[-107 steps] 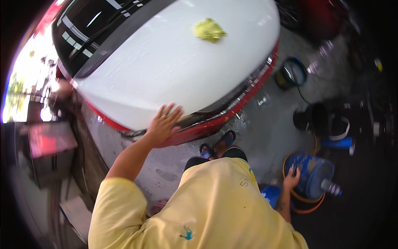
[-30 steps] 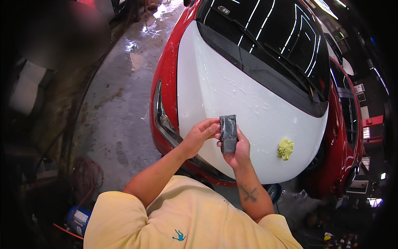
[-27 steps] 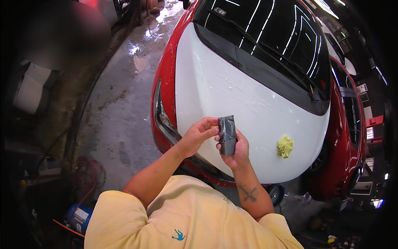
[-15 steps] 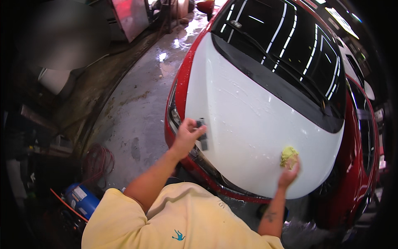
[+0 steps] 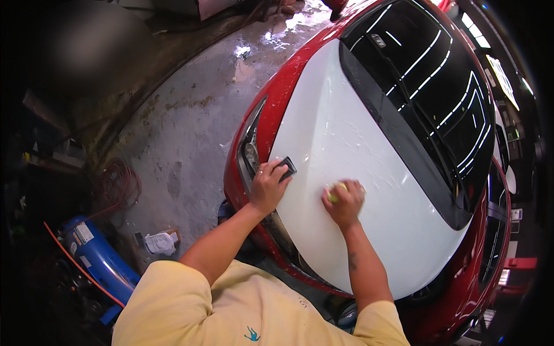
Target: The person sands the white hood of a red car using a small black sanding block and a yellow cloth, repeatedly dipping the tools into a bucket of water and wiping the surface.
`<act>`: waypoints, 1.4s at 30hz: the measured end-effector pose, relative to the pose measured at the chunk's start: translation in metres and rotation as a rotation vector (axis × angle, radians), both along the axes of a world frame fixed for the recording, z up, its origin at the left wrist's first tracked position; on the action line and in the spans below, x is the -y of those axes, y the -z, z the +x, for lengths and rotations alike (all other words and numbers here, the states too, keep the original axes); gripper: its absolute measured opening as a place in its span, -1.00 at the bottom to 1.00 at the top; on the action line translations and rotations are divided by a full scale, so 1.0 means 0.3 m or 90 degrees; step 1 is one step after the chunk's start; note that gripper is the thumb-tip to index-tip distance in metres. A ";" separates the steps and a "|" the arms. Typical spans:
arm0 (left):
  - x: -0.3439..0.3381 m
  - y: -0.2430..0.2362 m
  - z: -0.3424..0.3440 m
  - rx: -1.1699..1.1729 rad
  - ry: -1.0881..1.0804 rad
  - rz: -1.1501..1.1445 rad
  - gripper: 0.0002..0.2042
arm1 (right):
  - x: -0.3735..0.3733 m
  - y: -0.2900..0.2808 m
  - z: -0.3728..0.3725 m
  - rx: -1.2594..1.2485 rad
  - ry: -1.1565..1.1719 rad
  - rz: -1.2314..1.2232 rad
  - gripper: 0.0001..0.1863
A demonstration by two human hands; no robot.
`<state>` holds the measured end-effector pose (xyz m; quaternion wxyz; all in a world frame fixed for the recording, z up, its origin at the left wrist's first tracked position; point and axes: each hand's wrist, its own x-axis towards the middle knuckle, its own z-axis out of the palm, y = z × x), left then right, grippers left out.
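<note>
We lean over a white hood (image 5: pixel 375 236) on a red car, and both of our hands are busy above it. Our left hand (image 5: pixel 268 187) is over the left edge of the hood, next to the headlight (image 5: pixel 251 151), and it is closed on a small dark block (image 5: pixel 287 168). The block pokes out past our hand, over the white paint, but we can't tell if it touches the hood. Our right hand (image 5: pixel 346 203) is over the middle of the hood and a bit blurry. It grips a bunched yellow-green cloth (image 5: pixel 336 192), and we see just a bit of the cloth, because our hand covers the rest. The hood is wet, with little drops and streaks on it. Along the far side of the hood runs a black strip (image 5: pixel 398 135), and past that is the dark windshield (image 5: pixel 444 75) with bright lines of light shining in it. A wiper (image 5: pixel 411 104) lies across the glass. To the left of the hood, we see the wet gray floor (image 5: pixel 190 138) with a loopy red hose (image 5: pixel 121 183) on it. A white packet (image 5: pixel 160 243) lies there too, nearer to us. Farther left of the hood is a blue tank (image 5: pixel 101 251), with an orange hose (image 5: pixel 81 262) next to it. Our yellow shirt (image 5: pixel 231 305) is on the near side of the hood.
</note>
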<state>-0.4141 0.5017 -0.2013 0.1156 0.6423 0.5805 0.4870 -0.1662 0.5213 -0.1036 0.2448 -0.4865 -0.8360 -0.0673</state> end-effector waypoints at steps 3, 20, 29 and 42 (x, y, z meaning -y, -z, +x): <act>0.054 -0.015 -0.004 0.000 0.024 0.007 -0.57 | -0.258 0.044 -0.240 -0.023 -0.005 -0.003 -0.75; -0.985 -0.162 -0.047 0.120 -0.019 -0.112 -0.66 | -0.552 -0.064 -0.005 0.036 0.105 0.136 -0.78; -0.056 -0.019 0.068 -0.009 0.113 -0.013 -0.51 | -0.534 -0.056 0.042 0.040 0.127 0.147 -0.77; -0.426 -0.054 0.178 0.020 -0.001 0.086 -0.56 | -0.531 -0.045 0.050 0.067 0.147 0.142 -0.78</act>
